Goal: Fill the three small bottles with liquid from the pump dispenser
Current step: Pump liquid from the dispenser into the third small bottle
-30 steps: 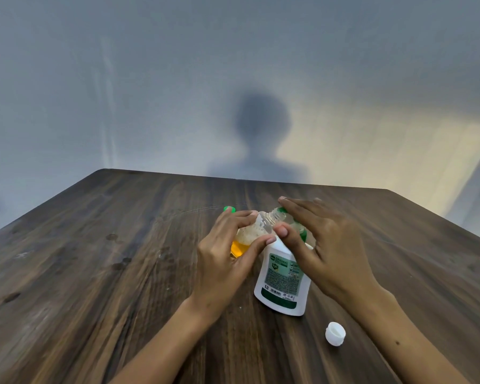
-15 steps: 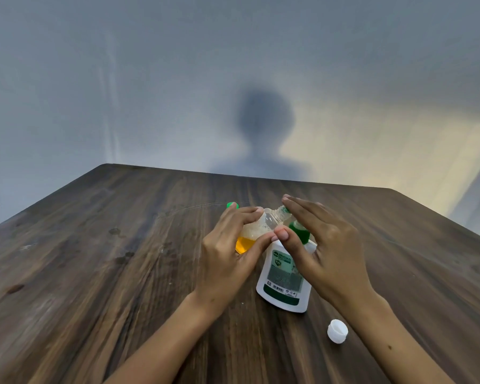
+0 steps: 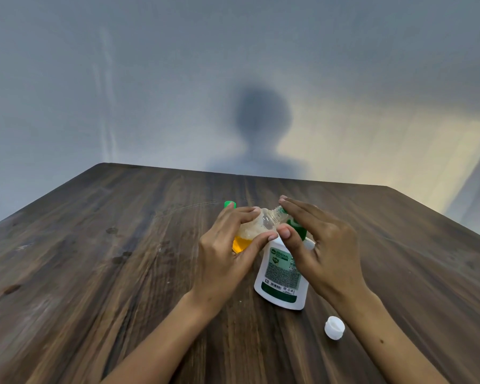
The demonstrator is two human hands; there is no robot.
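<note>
- While the pump dispenser (image 3: 281, 275) stands upright on the wooden table (image 3: 94, 273), the left hand (image 3: 227, 253) curls its fingers and thumb round a small clear bottle (image 3: 257, 227) just at the dispenser's 10 o'clock.
- That small bottle holds orange-yellow liquid in its lower part, with pale foam above it — the upper part near the neck looks clear.
- It is tilted, its long axis running from lower left to upper right, so the open threaded neck points toward 2 o'clock, up against the dispenser's green pump head (image 3: 297, 228).
- The right hand (image 3: 322, 253) lies over the pump head with straight fingers on top and the thumb beside the bottle's neck; it presses rather than grips.
- The dispenser is white with a green label and green band at the base, its long axis vertical; what is left inside I cannot tell through the opaque wall.
- A white cap (image 3: 334, 327) lies on the table at the dispenser's 5 o'clock, apart from it, near the right forearm.
- A green cap or top (image 3: 229, 204) shows at 11 o'clock, just behind the left fingers — what it belongs to is hidden.
- Counted: one dispenser, one small bottle plainly in view, one white cap, one green top, two hands.
</note>
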